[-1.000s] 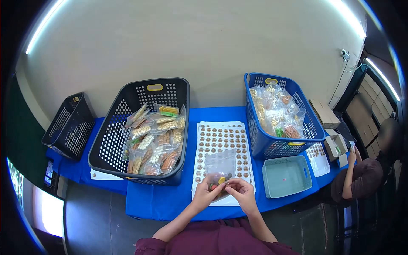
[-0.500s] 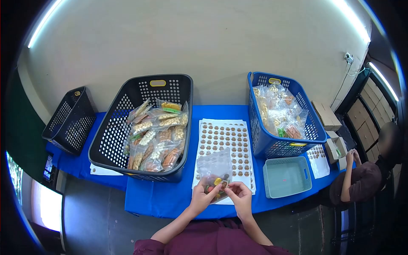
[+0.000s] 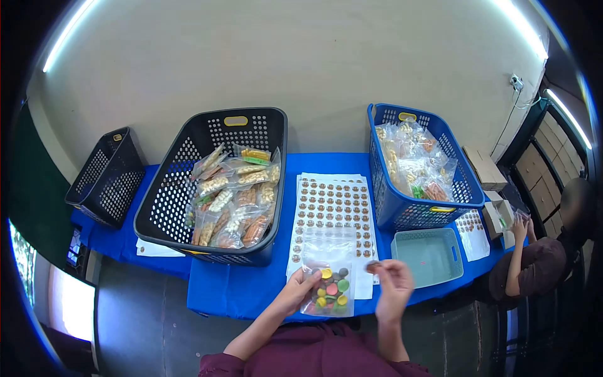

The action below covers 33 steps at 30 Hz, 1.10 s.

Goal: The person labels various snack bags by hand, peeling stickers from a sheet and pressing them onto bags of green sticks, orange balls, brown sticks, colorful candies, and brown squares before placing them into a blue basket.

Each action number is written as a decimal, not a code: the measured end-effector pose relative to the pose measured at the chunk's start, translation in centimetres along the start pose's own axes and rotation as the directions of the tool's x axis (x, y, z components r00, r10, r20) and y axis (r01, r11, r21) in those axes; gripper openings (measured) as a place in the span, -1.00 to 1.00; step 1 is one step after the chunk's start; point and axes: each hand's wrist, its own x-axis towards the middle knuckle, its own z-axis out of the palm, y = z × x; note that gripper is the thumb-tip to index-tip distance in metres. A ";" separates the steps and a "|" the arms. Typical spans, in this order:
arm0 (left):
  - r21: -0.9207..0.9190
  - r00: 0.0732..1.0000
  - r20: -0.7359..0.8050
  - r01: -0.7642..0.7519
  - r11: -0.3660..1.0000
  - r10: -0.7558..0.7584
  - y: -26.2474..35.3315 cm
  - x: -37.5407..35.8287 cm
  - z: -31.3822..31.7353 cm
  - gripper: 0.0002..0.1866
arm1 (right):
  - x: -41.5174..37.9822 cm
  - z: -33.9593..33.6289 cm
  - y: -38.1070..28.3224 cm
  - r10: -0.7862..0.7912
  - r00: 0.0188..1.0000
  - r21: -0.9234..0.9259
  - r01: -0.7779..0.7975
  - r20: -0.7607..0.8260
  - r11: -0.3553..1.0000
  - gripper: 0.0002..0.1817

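My left hand (image 3: 296,293) grips the left edge of a clear zip bag (image 3: 328,251), thumb on its front. Round pieces (image 3: 333,289) in yellow, green, pink, red and dark brown lie in the bag's lower part. To the right of the bag, my right hand (image 3: 396,288) pinches a small round brown sticker (image 3: 373,267); the hand is slightly blurred. Beneath and behind the bag lie white sticker sheets (image 3: 333,210) with rows of similar round brown stickers, their lower part partly covered by the bag.
A black basket (image 3: 210,119) and a blue basket (image 3: 414,217), both with filled snack bags, stand on the blue table. Near my right hand sits a pale green tray (image 3: 427,257). Another black basket (image 3: 107,179) is far left. A person (image 3: 534,264) works at the right beside cartons (image 3: 487,173).
My right hand has moved right, off the bag, with the sticker between its fingers. My left hand keeps the bag, which now faces up with its coloured pieces in full view.
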 end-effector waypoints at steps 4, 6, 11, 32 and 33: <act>0.089 0.998 0.061 -0.023 0.996 0.017 1.7 -1.1 1.2 -0.66 | -0.4 -1.2 -2.7 -0.072 0.983 -0.076 0.086 0.169 0.993 -0.90; 0.119 0.994 0.096 -0.055 0.991 0.043 2.0 -1.1 1.9 -0.65 | -0.7 -0.7 -2.7 0.031 0.957 -0.172 0.020 0.290 0.985 -0.90; 0.302 0.975 0.168 -0.194 0.933 0.148 1.8 -1.7 2.6 -0.62 | -1.6 1.1 -0.5 0.133 0.925 -0.447 0.044 0.355 0.893 -0.89; 0.253 0.969 0.125 -0.240 0.937 0.215 0.7 -1.4 3.5 -0.60 | -2.6 1.9 1.1 -0.451 0.792 -0.658 0.600 0.411 0.454 -0.77; 0.251 0.969 0.114 -0.243 0.937 0.221 0.7 -1.5 3.7 -0.60 | -2.6 1.7 1.3 -0.438 0.809 -0.663 0.579 0.392 0.475 -0.71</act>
